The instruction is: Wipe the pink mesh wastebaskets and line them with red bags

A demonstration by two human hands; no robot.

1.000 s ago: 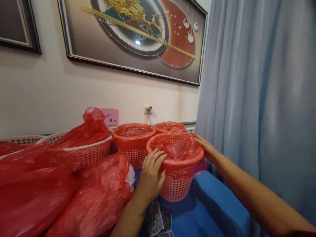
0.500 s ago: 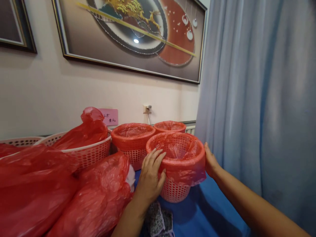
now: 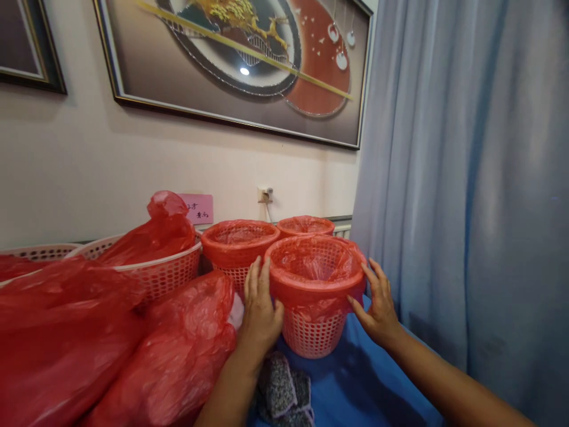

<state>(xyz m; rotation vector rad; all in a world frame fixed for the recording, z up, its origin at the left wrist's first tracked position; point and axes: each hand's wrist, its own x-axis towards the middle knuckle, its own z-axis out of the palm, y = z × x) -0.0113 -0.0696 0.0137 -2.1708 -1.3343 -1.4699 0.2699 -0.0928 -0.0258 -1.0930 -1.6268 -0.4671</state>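
A pink perforated plastic basket (image 3: 313, 337) stands upright on the blue cloth, lined with a red plastic bag (image 3: 317, 287) folded out over its rim. My left hand (image 3: 260, 311) is at the basket's left side, fingers stretched out and pointing up beside the rim. At the right side my right hand (image 3: 377, 305) has its fingers and thumb apart, fingertips against the bag's folded edge. Neither hand is closed around anything. Just below the basket lies a grey speckled cloth (image 3: 284, 388) with pale edging.
Behind stand two more lined baskets, one nearer (image 3: 240, 237) and one farther (image 3: 306, 225). Large filled red bags (image 3: 173, 350) and a wide pink basket (image 3: 164, 276) occupy the left. A blue curtain (image 3: 427, 148) hangs at the right. The wall has a socket (image 3: 265, 195) and a pink note (image 3: 200, 209).
My left hand has slid off the front rim to the basket's left side. My right hand has come forward, thumb now at the bag's front. The bag's overhang sits closer to the basket.
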